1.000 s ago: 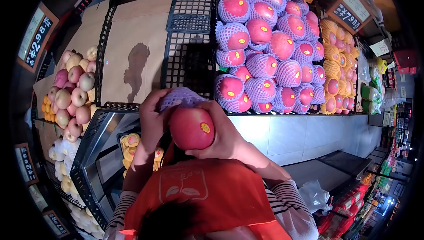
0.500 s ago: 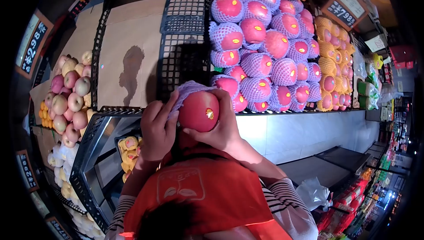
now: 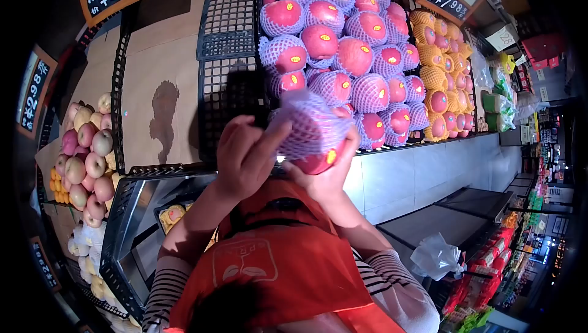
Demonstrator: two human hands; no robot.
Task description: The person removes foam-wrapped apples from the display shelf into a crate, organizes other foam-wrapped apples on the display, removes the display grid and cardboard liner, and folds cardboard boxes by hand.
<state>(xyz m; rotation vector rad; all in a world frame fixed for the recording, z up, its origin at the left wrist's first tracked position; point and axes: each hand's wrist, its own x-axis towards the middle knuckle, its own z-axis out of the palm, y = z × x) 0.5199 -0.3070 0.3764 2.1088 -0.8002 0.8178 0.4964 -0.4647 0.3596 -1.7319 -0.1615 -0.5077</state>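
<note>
1. Leftmost, a pile of loose apples (image 3: 89, 161) lay beside a cardboard sheet (image 3: 162, 76) marked by a dark patch.
2. Black plastic grid (image 3: 226, 45) ran along the cardboard's right edge.
3. Left hand (image 3: 246, 158): fingers half curled, index extended against the purple foam net (image 3: 311, 126); blurred, could not tell whether they gripped it.
4. Held apple (image 3: 317, 161): inside the net, between the hands, red skin and sticker exposed at its lower end.
5. Right hand (image 3: 332, 177): fingers bent round the apple's right side, spread to its width, holding it.
6. Behind, purple-netted apples (image 3: 354, 56) were stacked; further right, yellow-netted apples (image 3: 435, 80).
</note>
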